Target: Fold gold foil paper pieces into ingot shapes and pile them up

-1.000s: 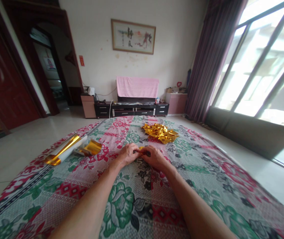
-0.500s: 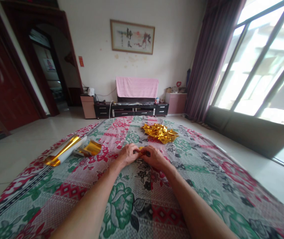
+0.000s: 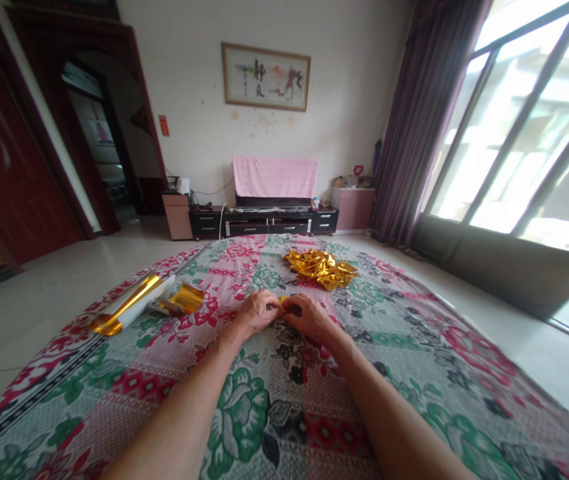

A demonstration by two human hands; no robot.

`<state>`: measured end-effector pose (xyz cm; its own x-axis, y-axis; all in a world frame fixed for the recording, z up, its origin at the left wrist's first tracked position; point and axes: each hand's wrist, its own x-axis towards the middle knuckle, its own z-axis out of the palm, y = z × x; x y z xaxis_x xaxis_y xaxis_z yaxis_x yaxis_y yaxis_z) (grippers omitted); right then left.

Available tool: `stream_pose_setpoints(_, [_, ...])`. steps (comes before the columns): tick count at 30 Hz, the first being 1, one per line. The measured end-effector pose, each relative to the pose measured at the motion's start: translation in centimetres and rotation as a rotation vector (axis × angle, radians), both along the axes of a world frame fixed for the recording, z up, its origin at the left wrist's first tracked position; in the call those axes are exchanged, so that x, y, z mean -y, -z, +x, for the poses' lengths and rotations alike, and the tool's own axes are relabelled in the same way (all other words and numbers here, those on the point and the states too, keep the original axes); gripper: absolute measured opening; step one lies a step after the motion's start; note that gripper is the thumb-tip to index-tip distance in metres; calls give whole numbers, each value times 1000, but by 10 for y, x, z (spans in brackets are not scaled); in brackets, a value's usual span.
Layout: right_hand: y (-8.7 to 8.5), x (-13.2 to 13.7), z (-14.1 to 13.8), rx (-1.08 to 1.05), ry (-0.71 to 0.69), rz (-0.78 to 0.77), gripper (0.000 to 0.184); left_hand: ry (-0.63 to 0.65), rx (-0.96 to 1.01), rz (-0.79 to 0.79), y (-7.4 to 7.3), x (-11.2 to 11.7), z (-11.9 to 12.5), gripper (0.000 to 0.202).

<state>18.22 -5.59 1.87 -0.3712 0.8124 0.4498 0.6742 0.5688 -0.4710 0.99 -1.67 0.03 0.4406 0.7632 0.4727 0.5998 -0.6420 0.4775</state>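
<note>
From where I stand in the room, taking the person's hands as the middle of the clock and twelve as straight ahead of them, I see both hands close together over a flowered cloth [image 3: 239,407] of green, red and grey. The left hand [image 3: 259,310] has its fingers bent and its tips pinched on a small gold piece [image 3: 283,299]; the right hand [image 3: 306,315] meets it from the three o'clock side, thumb and fingers closed on the same piece. Only a glint shows past their fingertips, so I can't make out its shape. At one o'clock, just beyond the hands, a heap of gold foil [image 3: 320,268] sits on the cloth, shiny, angular and overlapping. Over at nine lie some gold sheets [image 3: 185,299], and next to them, farther out, a gold and white roll [image 3: 134,303] lies aslant; whether the two touch I can't tell. Well off at twelve, a pink towel [image 3: 275,176] hangs over something black on a low black cabinet [image 3: 269,228], with a framed picture [image 3: 266,77] on the wall above. A purple curtain [image 3: 407,133] hangs at one o'clock, a bright window [image 3: 524,147] stands at two, and a dark red door [image 3: 14,160] at ten.
</note>
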Motion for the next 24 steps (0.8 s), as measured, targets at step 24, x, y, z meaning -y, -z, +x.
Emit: stream_pose_setpoints(24, [4,-2,0,-13,16,-2,9,33,-70,78,0,-1,-1,8])
